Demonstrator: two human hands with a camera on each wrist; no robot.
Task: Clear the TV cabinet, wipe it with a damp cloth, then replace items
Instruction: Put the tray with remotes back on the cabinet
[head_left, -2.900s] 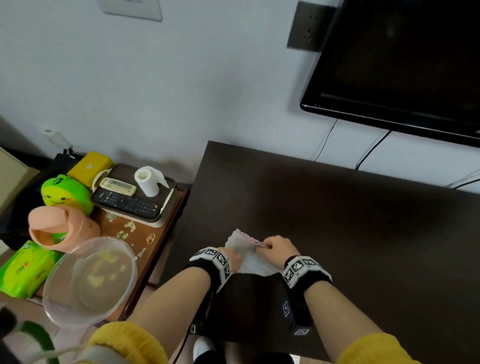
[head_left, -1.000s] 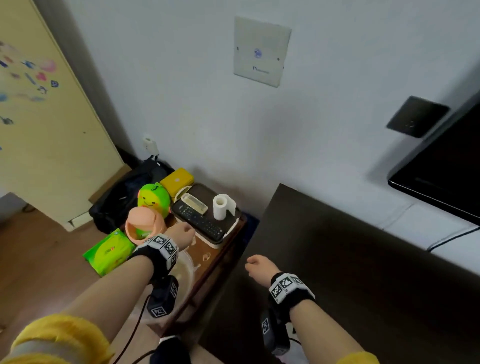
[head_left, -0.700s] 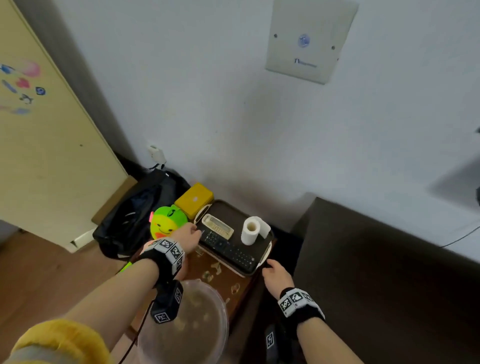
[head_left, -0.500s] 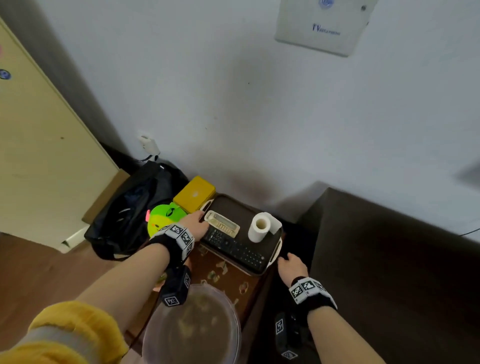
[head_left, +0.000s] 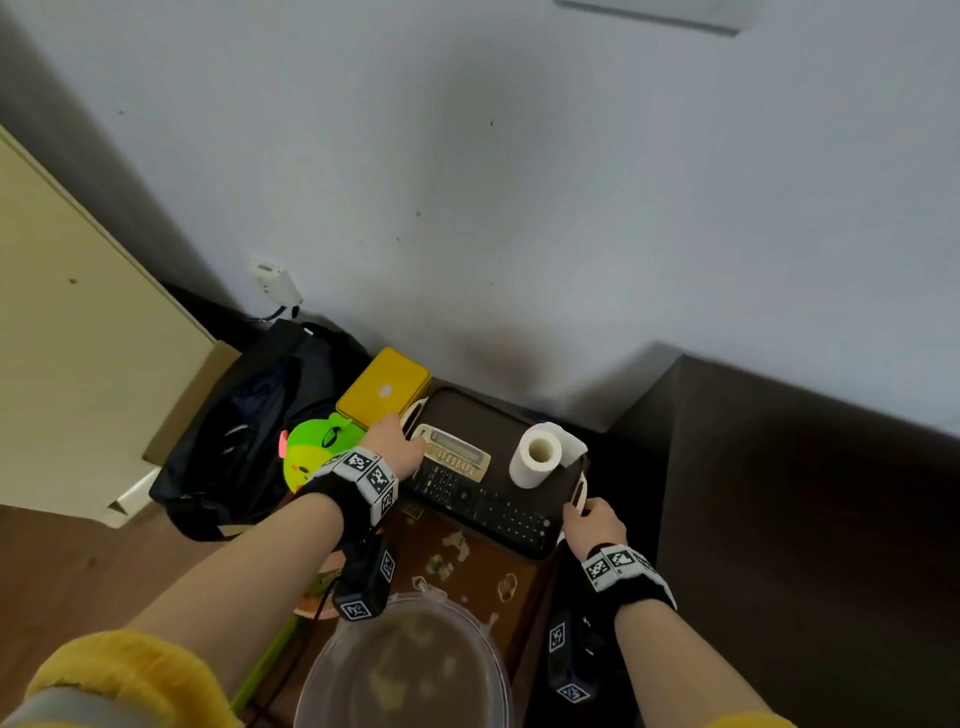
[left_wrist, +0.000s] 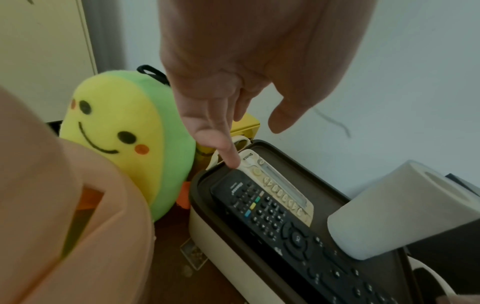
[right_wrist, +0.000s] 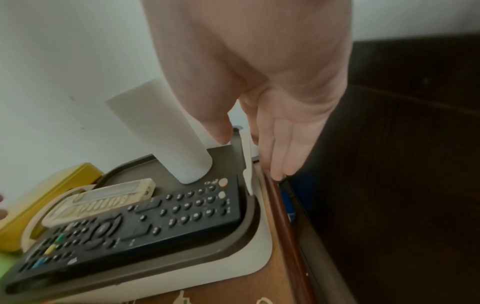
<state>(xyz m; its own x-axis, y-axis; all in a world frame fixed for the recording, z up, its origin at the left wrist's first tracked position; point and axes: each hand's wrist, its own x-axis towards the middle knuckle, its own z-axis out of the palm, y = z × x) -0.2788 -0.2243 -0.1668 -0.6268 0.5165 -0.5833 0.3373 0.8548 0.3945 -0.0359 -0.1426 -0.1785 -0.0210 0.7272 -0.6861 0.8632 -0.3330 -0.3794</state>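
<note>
centre frame: left hand (head_left: 397, 441) and right hand (head_left: 592, 517), fingers relaxed and gripping nothing yet, bracketing the tray (head_left: 540, 543) at opposite handles, seemingly for a level lift back to the cabinet (head_left: 810, 493).

Black remote (head_left: 483, 506), white paper roll (head_left: 536, 461), yellow tin (head_left: 383, 393), brown tray (head_left: 472, 423).

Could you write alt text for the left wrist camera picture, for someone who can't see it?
A left hand reaches down, one fingertip touching the end of a cream remote that lies beside a black remote and a paper roll in a dark tray. A smiling yellow-green plush toy stands to the left.
</note>
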